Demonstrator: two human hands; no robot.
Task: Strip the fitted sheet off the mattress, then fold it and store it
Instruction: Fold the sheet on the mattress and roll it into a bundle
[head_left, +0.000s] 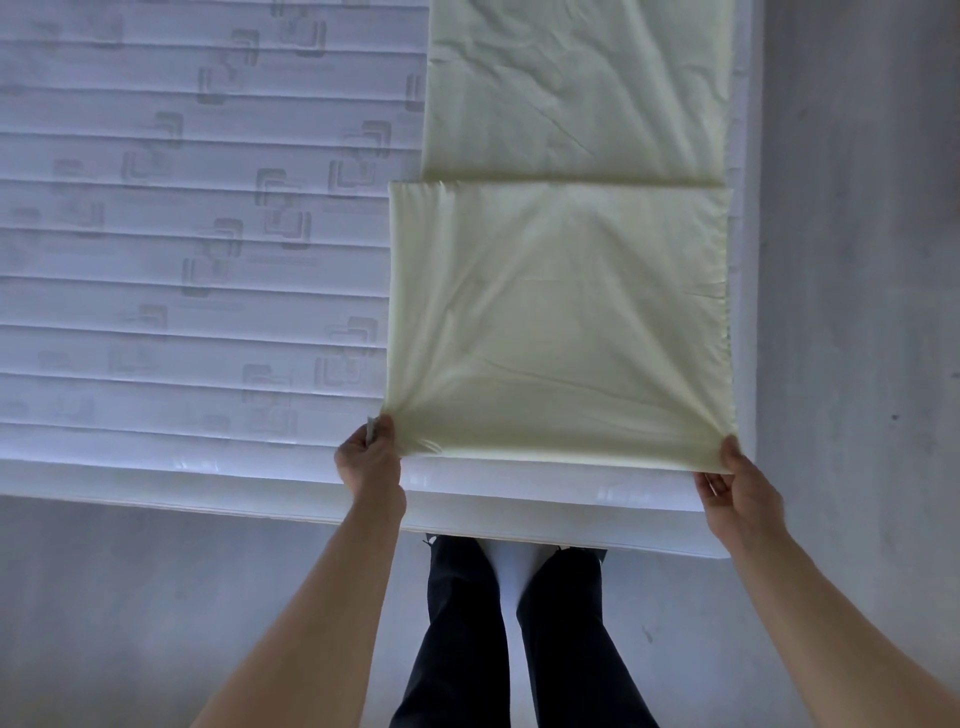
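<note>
Head view | fitted sheet (561, 322) off, lying as long pale-yellow strip along right side of bare mattress (182, 234), near end doubled over | step: folding, you're mid-fold | grip: left hand (370, 457) & right hand (737, 493) each pinch a near corner | next: prob. carry both corners fwd, edges aligned.

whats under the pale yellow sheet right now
The bare quilted mattress lies under the folded sheet. The left hand and right hand pinch its near corners. Anything between its layers is covered.
</note>
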